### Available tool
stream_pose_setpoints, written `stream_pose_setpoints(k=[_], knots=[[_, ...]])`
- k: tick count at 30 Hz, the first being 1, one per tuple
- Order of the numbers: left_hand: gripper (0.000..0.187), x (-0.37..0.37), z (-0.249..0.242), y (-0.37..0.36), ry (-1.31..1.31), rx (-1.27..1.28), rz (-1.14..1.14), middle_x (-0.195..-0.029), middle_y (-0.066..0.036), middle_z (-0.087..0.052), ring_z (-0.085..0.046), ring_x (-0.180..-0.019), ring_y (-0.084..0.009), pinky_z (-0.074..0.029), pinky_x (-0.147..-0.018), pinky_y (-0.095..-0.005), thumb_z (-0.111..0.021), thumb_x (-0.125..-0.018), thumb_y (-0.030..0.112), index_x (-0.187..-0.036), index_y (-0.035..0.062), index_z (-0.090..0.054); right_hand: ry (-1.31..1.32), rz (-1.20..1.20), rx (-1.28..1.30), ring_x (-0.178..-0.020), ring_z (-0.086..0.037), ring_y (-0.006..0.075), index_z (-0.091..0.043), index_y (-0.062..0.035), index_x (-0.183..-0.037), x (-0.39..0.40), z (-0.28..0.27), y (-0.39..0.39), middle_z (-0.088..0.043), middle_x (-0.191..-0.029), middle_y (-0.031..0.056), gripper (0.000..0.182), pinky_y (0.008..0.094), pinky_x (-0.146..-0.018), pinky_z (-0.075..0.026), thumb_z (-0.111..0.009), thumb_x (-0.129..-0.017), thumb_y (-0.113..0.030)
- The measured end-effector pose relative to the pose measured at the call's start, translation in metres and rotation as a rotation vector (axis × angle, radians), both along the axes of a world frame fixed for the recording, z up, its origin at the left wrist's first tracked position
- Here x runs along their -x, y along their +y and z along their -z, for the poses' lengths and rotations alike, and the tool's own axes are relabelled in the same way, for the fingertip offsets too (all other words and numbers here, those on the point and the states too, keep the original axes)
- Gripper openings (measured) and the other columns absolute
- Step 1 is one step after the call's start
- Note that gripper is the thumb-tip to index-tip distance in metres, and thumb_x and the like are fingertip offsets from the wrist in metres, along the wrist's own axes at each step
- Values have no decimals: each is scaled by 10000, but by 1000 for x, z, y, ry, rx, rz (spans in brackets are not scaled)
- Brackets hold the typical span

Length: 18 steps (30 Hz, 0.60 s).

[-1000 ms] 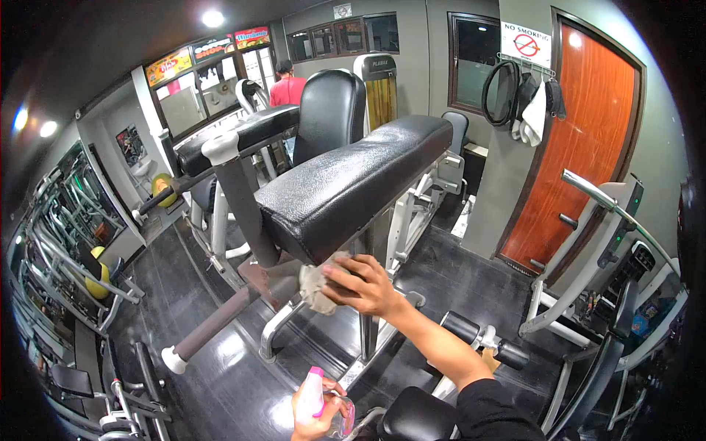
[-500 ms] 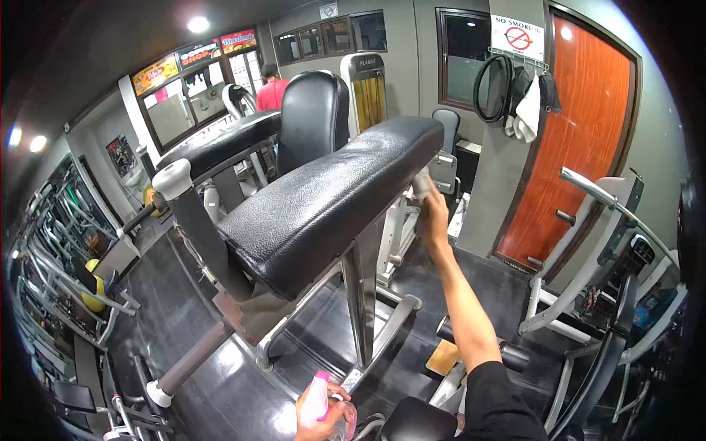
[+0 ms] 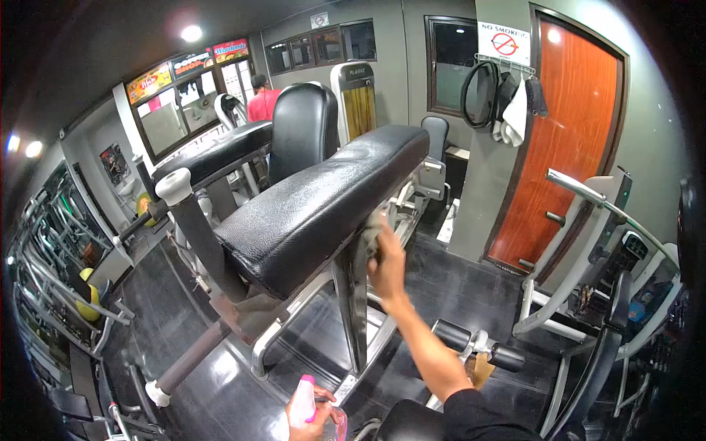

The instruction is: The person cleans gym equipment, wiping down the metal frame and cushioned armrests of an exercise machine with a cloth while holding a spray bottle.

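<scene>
My right hand (image 3: 387, 266) is closed around a greyish cloth (image 3: 373, 232). The cloth is pressed against the lower side edge of a long black padded cushion (image 3: 316, 195) on a gym machine, by the top of its metal post (image 3: 348, 309). Low in the view, my left hand (image 3: 316, 422) grips a spray bottle with a pink and white head (image 3: 303, 400); its lower part is cut off by the frame edge. A white-capped handle (image 3: 173, 185) rises at the cushion's near left end.
Behind the cushion stands a black backrest (image 3: 303, 132), with a person in a red top (image 3: 262, 103) farther back. Foam rollers (image 3: 507, 356) and a black seat (image 3: 408, 420) are close to my right arm. Another machine (image 3: 544, 301) stands before the orange door (image 3: 570, 140).
My right hand has slid the cloth toward me and down along the cushion's side, from near its far end to about the middle. My left hand still holds the spray bottle.
</scene>
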<state>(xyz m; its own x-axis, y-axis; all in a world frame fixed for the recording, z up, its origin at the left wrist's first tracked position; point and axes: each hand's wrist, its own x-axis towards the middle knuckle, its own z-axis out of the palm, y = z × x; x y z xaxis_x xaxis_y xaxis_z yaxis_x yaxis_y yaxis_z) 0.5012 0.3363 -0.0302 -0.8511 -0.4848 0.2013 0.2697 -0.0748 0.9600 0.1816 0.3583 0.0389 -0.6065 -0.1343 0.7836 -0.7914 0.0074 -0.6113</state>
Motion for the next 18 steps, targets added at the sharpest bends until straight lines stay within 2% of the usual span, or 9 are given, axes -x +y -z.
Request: stream_pose_setpoints(k=[2, 5, 7, 9, 11, 13, 15, 16, 18], knots=[[275, 7, -3, 1, 22, 54, -8, -820, -189, -543, -605, -535, -240, -499, -500, -338, -552, -860, 2, -1086, -10, -397, 81, -50, -158, -1060, -501, 387, -557, 32, -973, -46, -12, 10, -423, -1353, 206, 443, 386, -927, -403, -454, -552, 123], [266, 13, -8, 5, 34, 102, -37, -834, -184, -536, -600, -529, -232, -493, -502, -328, -547, -876, 19, -1090, -14, -393, 235, -199, -202, -989, -493, 365, -552, 37, -1037, -90, -15, 14, -396, -1364, 214, 472, 383, -870, -433, -526, -570, 102], [212, 19, -11, 10, 121, 58, -72, -840, -179, -569, -623, -564, -199, -526, -537, -300, -528, -828, -82, -1019, -63, -438, 216, -316, -223, -977, -517, 325, -555, 30, -1060, -110, -25, 27, -447, -1321, 198, 440, 363, -864, -437, -528, -627, 102], [219, 20, -13, 18, 146, 77, -111, -844, -179, -569, -629, -587, -201, -529, -547, -304, -526, -825, -86, -1026, -65, -441, 198, -432, -239, -966, -540, 285, -559, 22, -1083, -120, -17, 36, -499, -1277, 182, 409, 342, -858, -441, -529, -683, 102], [226, 17, -13, 23, 187, 108, -100, -853, -182, -570, -636, -608, -208, -531, -553, -309, -522, -823, -88, -1033, -65, -444, -628, -634, -72, -908, -590, 196, -581, -26, -1034, -114, 17, 47, -590, -1120, 98, 213, 316, -809, -473, -601, -822, -12], [228, 10, -12, 28, 176, 54, -89, -857, -181, -570, -640, -618, -219, -533, -563, -313, -515, -819, -95, -1034, -67, -444, -940, -646, 441, -872, -591, 129, -567, -62, -1048, -111, 57, 49, -603, -1002, 38, 175, 304, -790, -491, -589, -885, -122], [240, 7, -14, 35, 153, 67, -128, -884, -186, -581, -643, -639, -218, -537, -600, -316, -535, -827, -70, -1052, -70, -451, -1183, -568, 509, -889, -598, 146, -543, -54, -1107, -112, 64, 72, -612, -1007, 45, 242, 317, -788, -500, -567, -896, -169], [319, 8, -7, 35, 165, 98, -155, -918, -188, -602, -651, -672, -229, -538, -640, -328, -562, -843, -19, -1134, -78, -447, -1249, -522, 570, -912, -605, 165, -544, -66, -1134, -118, 58, 83, -615, -1024, 48, 277, 338, -792, -506, -541, -907, -227], [363, 13, -9, 39, 142, 74, -175, -928, -184, -610, -653, -687, -227, -534, -658, -325, -570, -851, 3, -1176, -79, -433, -1322, -563, 707, -923, -617, 209, -543, -81, -1152, -119, 86, 102, -620, -1041, 75, 314, 361, -801, -509, -530, -904, -273]])
